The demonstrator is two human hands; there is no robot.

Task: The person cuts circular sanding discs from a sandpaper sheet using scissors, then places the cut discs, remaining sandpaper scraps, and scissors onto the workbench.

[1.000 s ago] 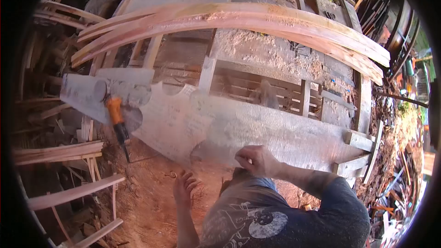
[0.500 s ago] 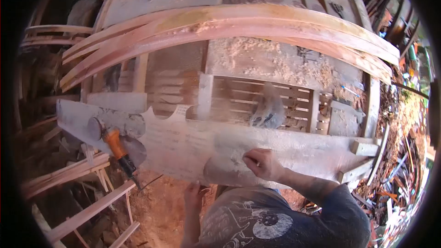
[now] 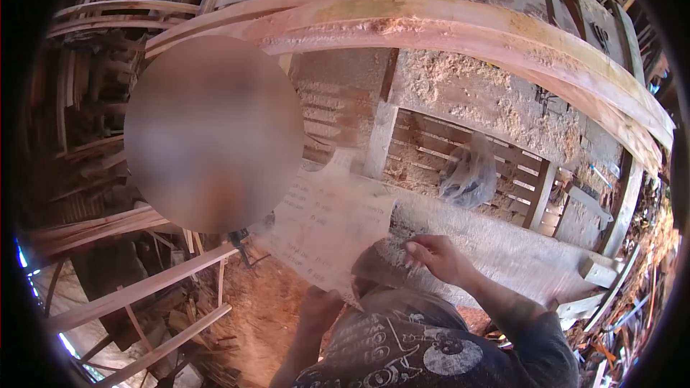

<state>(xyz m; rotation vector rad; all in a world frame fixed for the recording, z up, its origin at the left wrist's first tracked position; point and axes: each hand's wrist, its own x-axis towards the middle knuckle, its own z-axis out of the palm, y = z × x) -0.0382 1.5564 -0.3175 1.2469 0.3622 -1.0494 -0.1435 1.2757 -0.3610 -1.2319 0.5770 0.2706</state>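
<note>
My left hand (image 3: 321,307) is closed on the lower edge of a pale, thin sheet (image 3: 323,217) with rows of writing and curved cut-outs. The sheet lies over the left part of a long, dusty board (image 3: 496,241), its lower right corner close to my shirt. Over the board, right of the sheet, my right hand (image 3: 440,259) has its fingers pinched together; what they hold, if anything, is too small to tell. Beside it, a dark rounded shape (image 3: 377,262) shows on the board. A round blur hides the board's left end.
Long curved timber strips (image 3: 431,25) cross the bench beyond the board. A clear plastic bag (image 3: 471,176) rests on the slats. Wooden blocks (image 3: 600,271) stand at the board's right end. Narrow wooden rails (image 3: 154,289) stick out at lower left.
The view has shifted, and a round blur now covers where the orange-handled tool was. My left hand has come up to the sheet's edge. The sheet's right edge now stands out against the board.
</note>
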